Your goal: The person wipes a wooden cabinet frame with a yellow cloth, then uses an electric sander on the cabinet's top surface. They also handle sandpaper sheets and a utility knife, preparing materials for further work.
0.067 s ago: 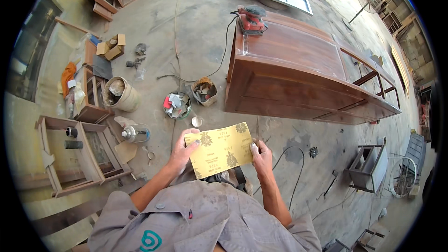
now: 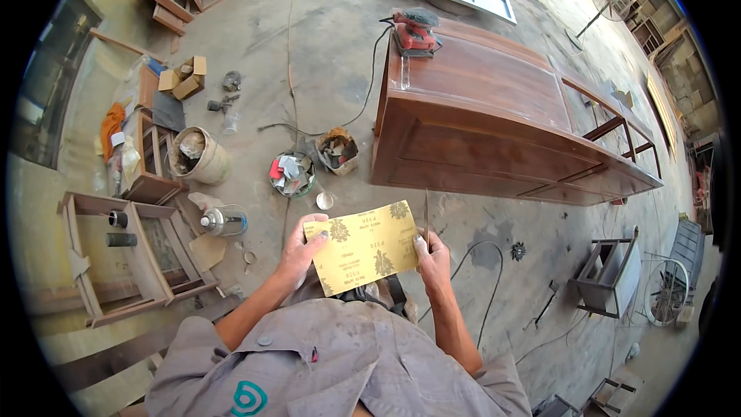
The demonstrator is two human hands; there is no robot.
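A yellow sheet of sandpaper [image 2: 364, 251], its printed back facing up, is stretched between my hands in front of my body. My left hand [image 2: 299, 251] pinches its left edge, thumb on top. At the right edge my right hand [image 2: 432, 259] grips it the same way, thumb over the paper. The sheet lies nearly flat, its right side tilted slightly farther away. Beyond it stands a reddish-brown wooden cabinet [image 2: 478, 143] laid on its side, with a red electric sander [image 2: 417, 33] resting on its top corner.
Two buckets of scraps, one green-rimmed [image 2: 293, 174] and one brown [image 2: 337, 151], stand ahead on the concrete floor. A larger pale bucket [image 2: 202, 156], a metal spray gun cup [image 2: 224, 222] and a wooden frame [image 2: 135, 251] are leftward. A black cable [image 2: 500, 262] curls on the right.
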